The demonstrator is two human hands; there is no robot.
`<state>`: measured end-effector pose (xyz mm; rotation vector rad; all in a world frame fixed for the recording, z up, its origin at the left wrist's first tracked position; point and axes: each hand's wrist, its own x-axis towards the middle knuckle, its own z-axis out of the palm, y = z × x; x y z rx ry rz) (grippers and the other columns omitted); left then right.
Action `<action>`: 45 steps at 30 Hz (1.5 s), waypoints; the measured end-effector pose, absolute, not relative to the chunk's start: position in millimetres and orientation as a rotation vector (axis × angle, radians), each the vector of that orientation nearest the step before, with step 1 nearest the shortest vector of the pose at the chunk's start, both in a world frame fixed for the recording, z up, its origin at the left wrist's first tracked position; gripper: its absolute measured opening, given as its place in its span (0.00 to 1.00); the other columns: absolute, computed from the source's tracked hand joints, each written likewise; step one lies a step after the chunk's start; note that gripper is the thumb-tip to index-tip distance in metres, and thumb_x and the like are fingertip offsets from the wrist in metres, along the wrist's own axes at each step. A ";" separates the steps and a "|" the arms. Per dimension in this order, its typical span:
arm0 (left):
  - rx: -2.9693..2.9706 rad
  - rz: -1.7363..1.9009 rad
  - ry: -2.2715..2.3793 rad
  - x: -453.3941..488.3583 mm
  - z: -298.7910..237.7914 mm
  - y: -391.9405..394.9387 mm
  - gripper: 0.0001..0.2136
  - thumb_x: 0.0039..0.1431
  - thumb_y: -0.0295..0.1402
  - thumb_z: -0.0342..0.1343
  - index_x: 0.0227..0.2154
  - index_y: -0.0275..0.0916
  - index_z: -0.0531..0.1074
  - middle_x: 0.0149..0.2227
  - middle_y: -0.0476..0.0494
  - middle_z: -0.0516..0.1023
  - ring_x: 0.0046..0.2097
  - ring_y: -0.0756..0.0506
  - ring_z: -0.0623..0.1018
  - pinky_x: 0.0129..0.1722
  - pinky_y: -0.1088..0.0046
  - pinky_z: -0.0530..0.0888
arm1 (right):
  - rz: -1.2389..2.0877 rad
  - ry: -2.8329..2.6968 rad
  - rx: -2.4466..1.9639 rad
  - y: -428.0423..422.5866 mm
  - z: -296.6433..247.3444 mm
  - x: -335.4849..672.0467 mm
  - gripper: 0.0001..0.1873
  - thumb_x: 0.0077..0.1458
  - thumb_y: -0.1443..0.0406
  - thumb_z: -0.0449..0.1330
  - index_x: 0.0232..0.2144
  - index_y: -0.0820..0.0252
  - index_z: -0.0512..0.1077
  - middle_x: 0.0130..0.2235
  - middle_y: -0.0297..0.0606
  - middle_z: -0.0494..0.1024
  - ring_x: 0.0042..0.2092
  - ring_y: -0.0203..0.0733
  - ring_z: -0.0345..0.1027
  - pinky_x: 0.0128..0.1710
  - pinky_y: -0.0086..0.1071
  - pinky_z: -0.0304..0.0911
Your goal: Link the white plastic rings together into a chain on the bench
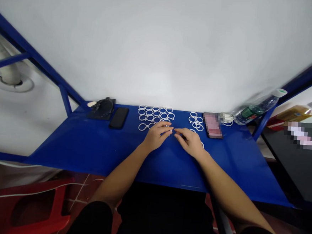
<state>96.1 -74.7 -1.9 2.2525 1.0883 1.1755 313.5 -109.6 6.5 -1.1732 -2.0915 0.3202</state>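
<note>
My left hand [157,135] and my right hand [190,140] rest on the blue table [90,144], fingertips almost meeting at the middle. Both hands pinch together on a small white ring [171,131] between them, though it is too small to see clearly. Just beyond my left hand lies a group of several white rings [154,115] laid flat in rows. A smaller cluster of white rings [196,121] lies beyond my right hand, and one ring shows partly by my right wrist.
A black phone [119,117] and a black pouch [102,108] lie at the back left. A pink phone [213,125] and a lying plastic bottle [258,108] are at the back right. A white wall stands behind; a red stool [32,208] is below left.
</note>
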 end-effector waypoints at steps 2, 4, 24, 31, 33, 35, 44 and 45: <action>2.266 1.189 1.030 105.5 -3.5 -80.8 0.10 0.71 0.34 0.55 0.46 0.45 0.82 0.52 0.42 0.83 0.54 0.44 0.81 0.57 0.59 0.77 | 0.322 -2.032 -1.156 -109.9 3.4 311.6 0.14 0.71 0.59 0.55 0.50 0.55 0.78 0.43 0.43 0.84 0.42 0.45 0.79 0.45 0.37 0.73; 2.264 1.235 0.985 110.5 -3.7 -83.5 0.10 0.71 0.34 0.55 0.44 0.44 0.82 0.49 0.43 0.84 0.51 0.44 0.82 0.56 0.58 0.77 | 0.327 -1.999 -1.162 -110.2 1.0 310.4 0.14 0.71 0.58 0.56 0.46 0.54 0.80 0.42 0.42 0.85 0.41 0.44 0.79 0.45 0.36 0.73; 2.550 0.807 0.899 136.6 -34.4 -82.9 0.18 0.69 0.34 0.59 0.60 0.46 0.74 0.49 0.43 0.81 0.51 0.42 0.79 0.52 0.61 0.74 | 0.346 -1.905 -1.401 -105.0 46.7 380.5 0.11 0.65 0.57 0.62 0.39 0.57 0.80 0.36 0.38 0.84 0.35 0.41 0.77 0.36 0.33 0.68; 2.402 0.960 1.042 107.3 -32.1 -68.7 0.11 0.67 0.35 0.60 0.50 0.43 0.80 0.40 0.45 0.83 0.41 0.45 0.81 0.47 0.63 0.77 | 0.660 -2.243 -1.930 -105.4 44.0 398.4 0.14 0.49 0.56 0.74 0.34 0.56 0.77 0.33 0.35 0.82 0.34 0.42 0.74 0.31 0.31 0.59; 2.408 1.000 1.080 101.0 -27.7 -63.0 0.10 0.68 0.35 0.60 0.49 0.43 0.80 0.39 0.45 0.83 0.40 0.45 0.81 0.47 0.63 0.77 | 0.613 -2.295 -1.991 -104.9 40.5 389.7 0.18 0.48 0.52 0.74 0.34 0.56 0.77 0.34 0.37 0.82 0.35 0.44 0.75 0.30 0.31 0.57; 2.427 1.072 1.139 91.1 -21.9 -55.5 0.10 0.68 0.36 0.59 0.48 0.42 0.80 0.39 0.45 0.84 0.41 0.44 0.81 0.48 0.62 0.76 | 0.554 -2.350 -2.019 -104.2 37.1 380.0 0.20 0.49 0.50 0.74 0.34 0.55 0.76 0.36 0.38 0.82 0.36 0.46 0.75 0.31 0.32 0.57; 1.943 1.272 1.903 -6.5 -9.0 -13.6 0.15 0.66 0.42 0.57 0.47 0.39 0.80 0.40 0.43 0.82 0.36 0.45 0.78 0.44 0.66 0.75 | 0.370 -2.280 -1.994 -98.2 14.5 353.3 0.28 0.53 0.45 0.70 0.47 0.55 0.71 0.50 0.43 0.80 0.46 0.51 0.77 0.37 0.33 0.64; 1.916 1.151 1.926 -12.8 -10.6 -11.6 0.16 0.65 0.43 0.58 0.48 0.40 0.80 0.41 0.43 0.82 0.36 0.44 0.78 0.44 0.66 0.75 | 0.364 -2.275 -2.004 -97.1 12.3 352.9 0.31 0.52 0.45 0.71 0.50 0.55 0.70 0.52 0.45 0.79 0.47 0.52 0.77 0.38 0.34 0.65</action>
